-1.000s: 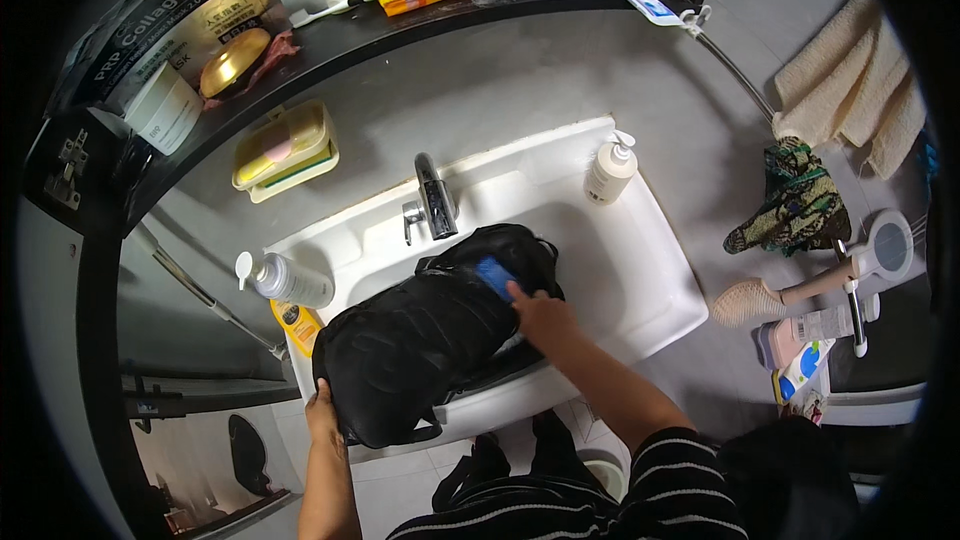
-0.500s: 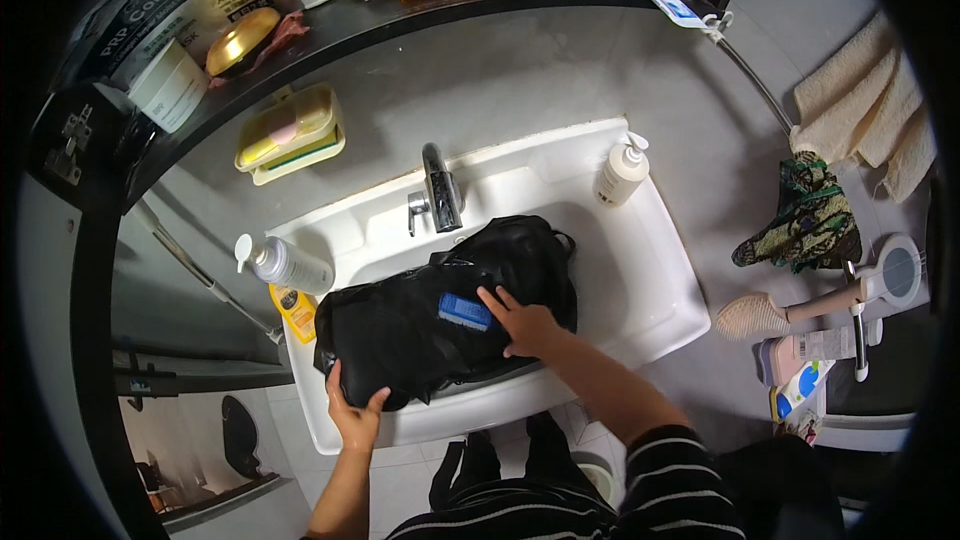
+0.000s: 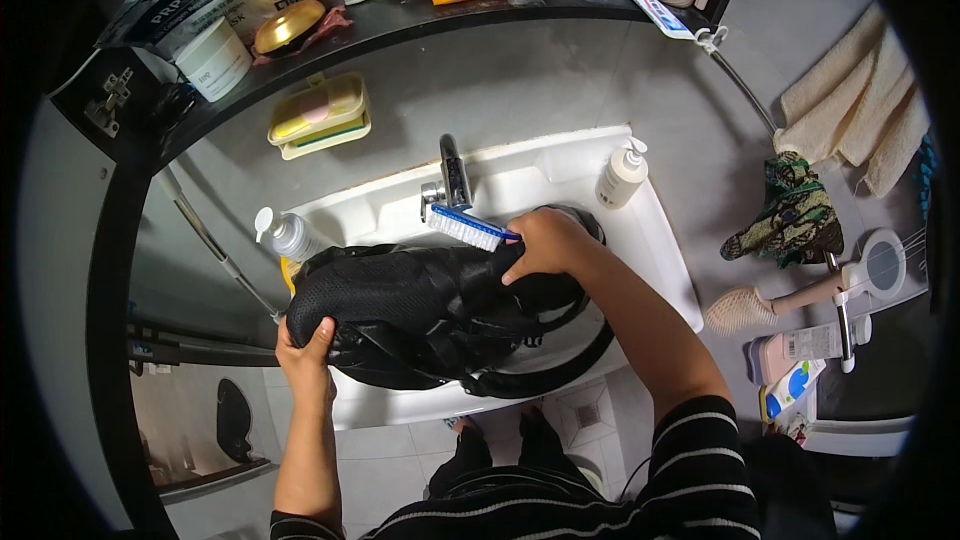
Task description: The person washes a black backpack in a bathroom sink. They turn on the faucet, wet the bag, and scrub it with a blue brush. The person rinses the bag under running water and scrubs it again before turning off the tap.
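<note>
One white tub (image 3: 213,60) sits at the left of the black shelf (image 3: 400,25), above the sink. Lower down, a pale pump bottle (image 3: 290,235) stands at the left corner of the white sink (image 3: 657,265). Near it, the left hand (image 3: 304,355) is clamped on the left end of a black bag (image 3: 390,295), thumb on top. A pale yellow soap dish (image 3: 320,115) is on the wall above.

The bag lies across the basin, mesh panel upward, its straps looping at the lower right near the front rim. Behind its middle rises the chrome faucet (image 3: 453,175), and just in front of that is a blue brush (image 3: 466,228) with white bristles. The right hand (image 3: 550,240) holds the brush's handle end, its thumb against the bag. Farther right come a white pump bottle (image 3: 622,176), a beige hairbrush (image 3: 740,311), a camouflage-patterned cloth (image 3: 790,215) and a hanging cream towel (image 3: 840,100).
</note>
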Action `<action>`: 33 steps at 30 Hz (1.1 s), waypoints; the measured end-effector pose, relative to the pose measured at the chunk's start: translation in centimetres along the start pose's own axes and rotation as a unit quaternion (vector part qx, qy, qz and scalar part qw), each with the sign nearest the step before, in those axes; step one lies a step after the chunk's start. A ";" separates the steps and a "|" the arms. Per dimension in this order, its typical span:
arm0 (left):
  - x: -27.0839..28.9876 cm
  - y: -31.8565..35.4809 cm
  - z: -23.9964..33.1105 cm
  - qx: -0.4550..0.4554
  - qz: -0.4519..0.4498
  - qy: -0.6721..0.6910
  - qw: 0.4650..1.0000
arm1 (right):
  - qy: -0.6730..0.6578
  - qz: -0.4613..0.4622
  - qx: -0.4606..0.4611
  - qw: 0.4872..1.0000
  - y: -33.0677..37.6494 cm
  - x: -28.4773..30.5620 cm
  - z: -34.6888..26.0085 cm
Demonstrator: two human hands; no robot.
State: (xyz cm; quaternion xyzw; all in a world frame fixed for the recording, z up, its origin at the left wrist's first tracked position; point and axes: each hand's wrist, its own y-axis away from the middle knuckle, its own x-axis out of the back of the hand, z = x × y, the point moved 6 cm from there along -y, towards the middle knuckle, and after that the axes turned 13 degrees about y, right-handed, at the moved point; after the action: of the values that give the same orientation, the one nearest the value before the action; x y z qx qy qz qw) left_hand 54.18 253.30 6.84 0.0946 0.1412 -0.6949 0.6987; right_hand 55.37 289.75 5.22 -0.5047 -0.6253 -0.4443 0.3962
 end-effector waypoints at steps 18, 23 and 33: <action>0.1 1.7 -3.8 -0.011 -0.047 -0.442 0.896 | 0.050 -0.072 -0.188 0.978 0.5 -25.3 2.7; 2.1 2.3 -4.6 -0.005 -0.087 -0.568 0.818 | -0.083 -0.008 -0.045 0.995 0.7 -14.3 -8.8; 2.8 7.6 -6.4 0.017 -0.191 -0.690 0.698 | 0.094 -0.132 -0.100 0.982 -1.6 -21.3 -0.1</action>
State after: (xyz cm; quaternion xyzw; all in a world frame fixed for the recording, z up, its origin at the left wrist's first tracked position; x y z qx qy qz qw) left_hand 61.36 252.91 -0.57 -0.4284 -0.3777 -0.6860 0.4508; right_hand 57.60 283.54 -15.07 -0.4103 -0.5991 -0.5983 0.3388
